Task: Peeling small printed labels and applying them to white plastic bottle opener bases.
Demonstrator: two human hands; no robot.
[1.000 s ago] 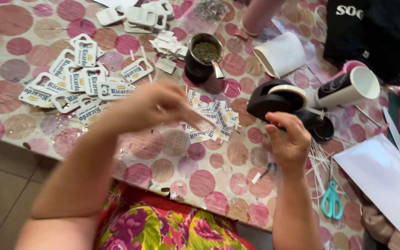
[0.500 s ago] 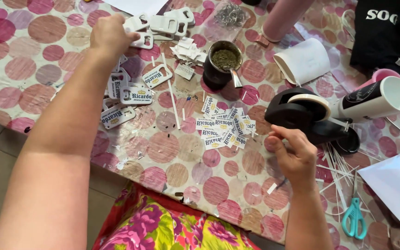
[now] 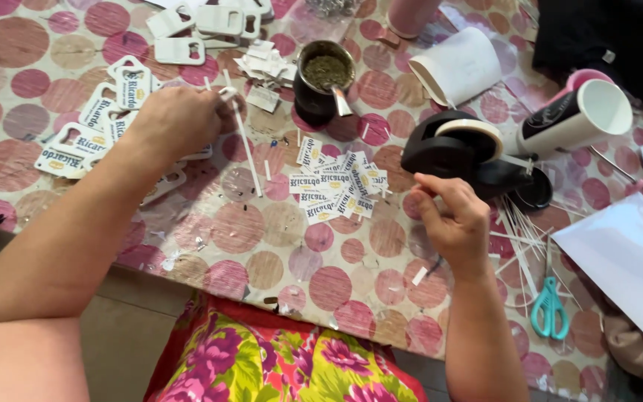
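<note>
Two hands, left hand (image 3: 176,119) pinching thin white stick (image 3: 247,152), glossy dotted tablecloth (image 3: 262,260)

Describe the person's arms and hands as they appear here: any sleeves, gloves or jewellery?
Both arms are bare to the frame edge, with no sleeves in view. The left hand and right hand wear no gloves; no rings, watch or bracelets are visible. A bright floral garment covers the lap.

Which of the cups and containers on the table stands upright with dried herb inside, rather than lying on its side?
The dark round cup near the top centre: it stands upright, full of green herb. The two white cups to its right both lie on their sides.
</note>
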